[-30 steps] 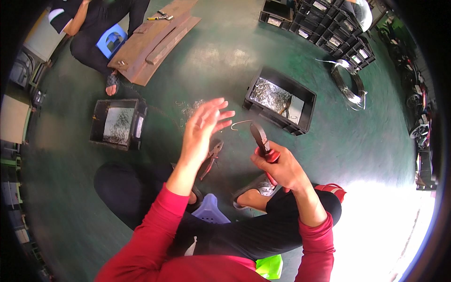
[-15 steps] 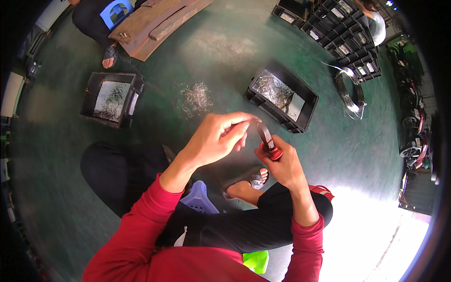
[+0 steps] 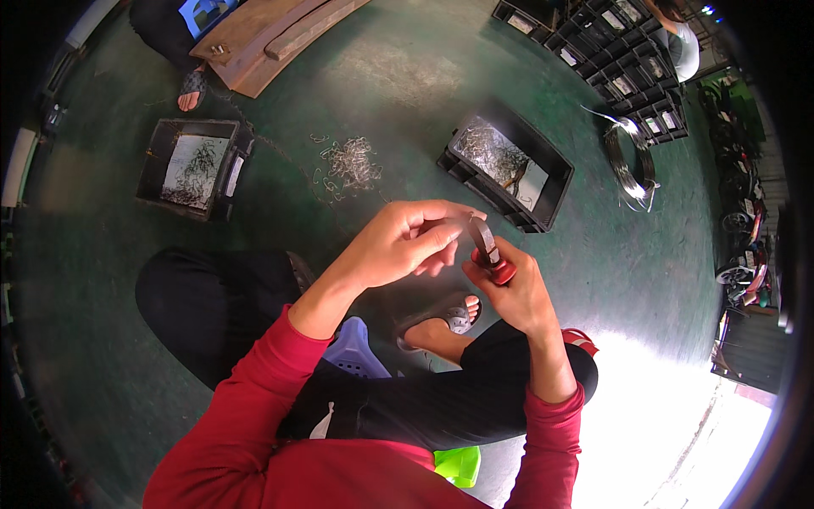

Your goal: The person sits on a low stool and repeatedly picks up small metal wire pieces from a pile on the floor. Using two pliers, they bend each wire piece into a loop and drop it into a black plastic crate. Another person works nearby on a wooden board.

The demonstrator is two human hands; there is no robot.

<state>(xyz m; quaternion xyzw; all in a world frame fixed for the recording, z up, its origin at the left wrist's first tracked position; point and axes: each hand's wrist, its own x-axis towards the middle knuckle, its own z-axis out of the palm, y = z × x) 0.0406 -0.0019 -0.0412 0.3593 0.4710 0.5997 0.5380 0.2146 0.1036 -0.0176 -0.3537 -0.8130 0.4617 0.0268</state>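
Since 1 s ago the left hand [image 3: 405,240] has come down from raised and spread, and is now closed in w/ fingertips pinched at the nose of the pliers [image 3: 489,252]; can't tell for sure what's pinched, prob. a thin bit of wire, too small to see. The crates sit a bit lower in frame than before.

L to R: far left, a black crate [image 3: 190,167] on the green floor [image 3: 407,93], lined pale and holding small wire bits, its right edge near a thin chain [image 3: 280,157] that runs up toward the wooden boards [image 3: 271,38] at top. Another person's foot [image 3: 192,89] rests just beside the boards. Bare floor between this crate and the person's own left knee [image 3: 203,305].

Centre: a loose heap of wire hooks [image 3: 352,165] on the floor, well apart from both crates, open floor all round it. Below it the hands meet over the lap, above a sandalled foot [image 3: 441,322] and a lilac stool [image 3: 356,352].

Right hand [image 3: 513,293] is wrapped shut round the red pliers handles, tool upright, tip touching the left fingers.

Right of the hands: second black crate [image 3: 509,174] w/ tangled wire, near edge not far beyond the fingertips. Further right a wire coil [image 3: 629,161] lies alone, stacked crates [image 3: 610,51] behind it. Wide bare floor right of the right hand, running into sun glare.
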